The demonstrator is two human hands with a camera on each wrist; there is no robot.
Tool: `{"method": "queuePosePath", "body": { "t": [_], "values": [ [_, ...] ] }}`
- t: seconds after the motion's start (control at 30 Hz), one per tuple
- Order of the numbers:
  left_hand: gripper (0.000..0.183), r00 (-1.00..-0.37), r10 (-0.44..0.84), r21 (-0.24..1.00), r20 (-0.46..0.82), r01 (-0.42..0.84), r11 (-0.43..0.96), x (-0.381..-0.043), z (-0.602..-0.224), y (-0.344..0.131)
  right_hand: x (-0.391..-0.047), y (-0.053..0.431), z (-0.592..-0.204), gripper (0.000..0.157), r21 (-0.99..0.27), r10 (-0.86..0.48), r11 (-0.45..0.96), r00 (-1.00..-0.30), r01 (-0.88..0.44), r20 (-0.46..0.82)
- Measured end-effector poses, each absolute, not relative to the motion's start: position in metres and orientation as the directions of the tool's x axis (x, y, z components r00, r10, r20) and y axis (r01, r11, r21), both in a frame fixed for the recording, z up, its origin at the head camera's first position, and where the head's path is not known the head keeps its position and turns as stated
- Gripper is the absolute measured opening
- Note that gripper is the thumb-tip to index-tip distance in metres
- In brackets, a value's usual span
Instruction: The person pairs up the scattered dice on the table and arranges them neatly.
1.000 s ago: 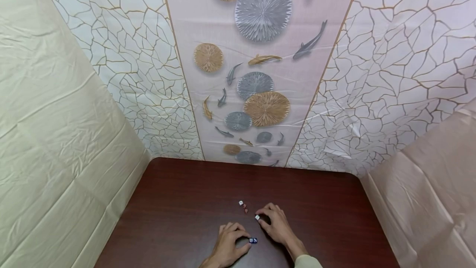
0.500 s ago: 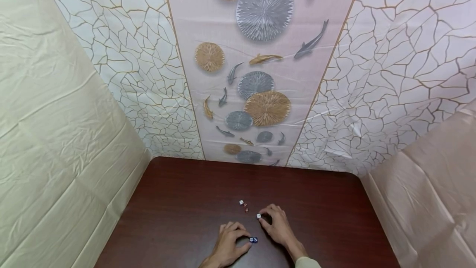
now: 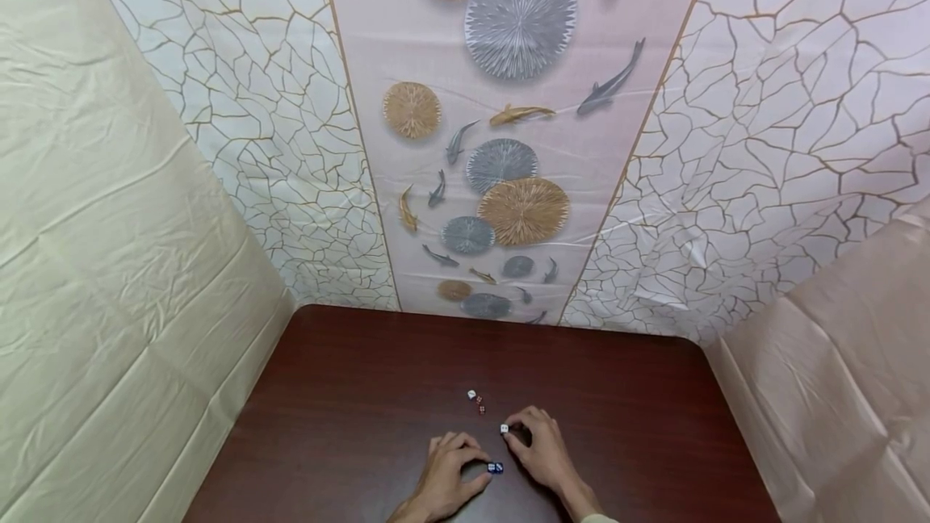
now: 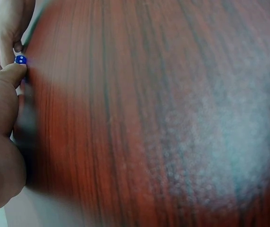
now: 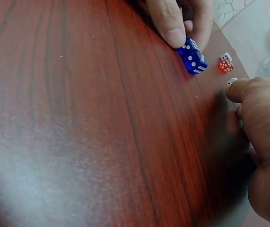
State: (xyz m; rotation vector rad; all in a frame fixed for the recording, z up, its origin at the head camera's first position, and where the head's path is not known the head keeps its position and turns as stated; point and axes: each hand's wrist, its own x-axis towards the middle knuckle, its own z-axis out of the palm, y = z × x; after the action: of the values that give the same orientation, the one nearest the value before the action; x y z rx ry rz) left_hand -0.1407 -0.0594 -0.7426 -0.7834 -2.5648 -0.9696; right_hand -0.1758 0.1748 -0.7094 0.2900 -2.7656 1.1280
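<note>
My left hand (image 3: 446, 476) pinches one blue die (image 5: 186, 46) between thumb and finger at the table's near middle. A second blue die (image 5: 195, 62) sits against it on the right, clear of the fingers. To the right, my right hand (image 3: 543, 449) holds a white die (image 3: 504, 428) between thumb and forefinger, a short way beyond the blue pair. In the right wrist view the thumb hides much of that white die. Whether it touches the table I cannot tell.
Farther up the dark red wooden table (image 3: 349, 394) lie another white die (image 3: 471, 395) and two red dice (image 3: 482, 410), close together. A patterned cloth (image 3: 508, 281) hangs behind the table's far edge, and plain cloths hang at both sides.
My right hand has moved slightly back towards me with the white die, nearer the blue dice. The left hand and the blue dice have stayed in place.
</note>
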Motion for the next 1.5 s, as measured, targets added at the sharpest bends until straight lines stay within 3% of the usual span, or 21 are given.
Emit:
{"method": "queuePosePath", "body": {
  "t": [0.4,0.67,0.97,1.5],
  "values": [
    [0.024,-0.806,0.388,0.522,0.447,0.587,0.618,-0.141,-0.743,-0.06,-0.166,0.17,-0.712,0.02,-0.671,-0.162,0.693,-0.964,-0.265,0.213],
    [0.025,-0.798,0.387,0.506,0.463,0.596,0.623,-0.142,-0.744,-0.06,-0.16,0.168,-0.715,0.02,-0.644,-0.178,0.679,-0.93,-0.352,0.32],
    [0.025,-0.8,0.389,0.506,0.457,0.593,0.626,-0.142,-0.744,-0.06,-0.16,0.168,-0.712,0.019,-0.693,-0.162,0.682,-0.972,-0.234,0.17],
    [0.026,-0.794,0.374,0.502,0.48,0.598,0.625,-0.143,-0.744,-0.058,-0.159,0.168,-0.717,0.02,-0.679,-0.166,0.689,-0.967,-0.252,0.191]
  ]
}}
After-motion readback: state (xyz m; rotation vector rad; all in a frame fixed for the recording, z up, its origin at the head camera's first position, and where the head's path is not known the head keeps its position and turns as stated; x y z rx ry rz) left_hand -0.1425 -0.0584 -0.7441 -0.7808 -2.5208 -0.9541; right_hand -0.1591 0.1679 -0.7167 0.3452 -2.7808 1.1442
